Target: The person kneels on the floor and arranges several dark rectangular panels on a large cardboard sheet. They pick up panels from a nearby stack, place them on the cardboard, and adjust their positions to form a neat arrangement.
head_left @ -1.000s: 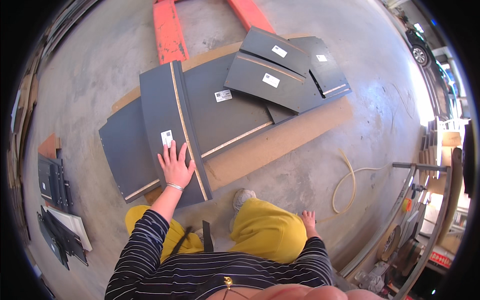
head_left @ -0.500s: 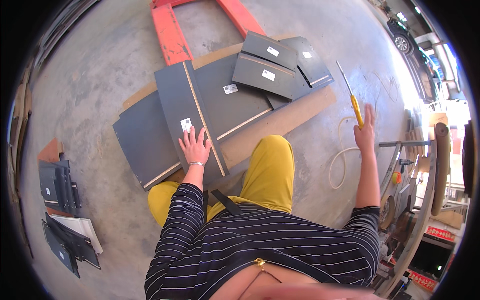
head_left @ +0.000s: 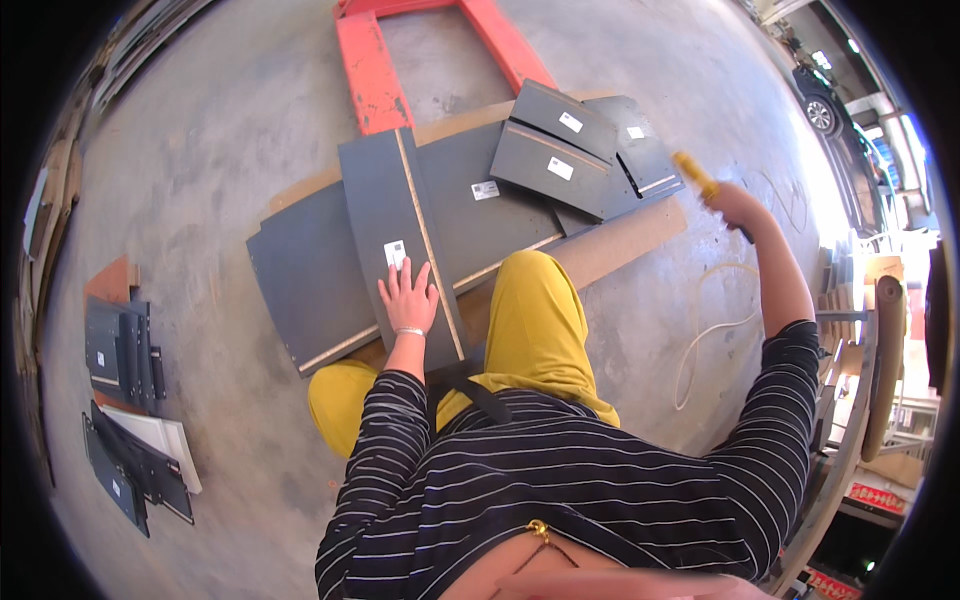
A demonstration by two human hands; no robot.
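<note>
My left hand lies flat with spread fingers on a narrow dark grey board, just below its white label. This board rests crosswise over a larger dark grey panel. Out to the right, above the floor, my right hand is closed around a yellow-handled screwdriver. The tool is blurred, its yellow end pointing toward the boards; its thin metal shaft cannot be made out. Smaller dark boards lie stacked on the panel's right end, near that yellow end.
Brown cardboard lies under the panels. Red pallet-jack forks reach in from the far side. A pale hose curls on the floor at right, beside a cluttered rack. More dark boards lie at left.
My right hand has swung up and turned, so the screwdriver's yellow end now points toward the boards and its shaft no longer shows. My left hand stays on the narrow board. The view has shifted slightly.
</note>
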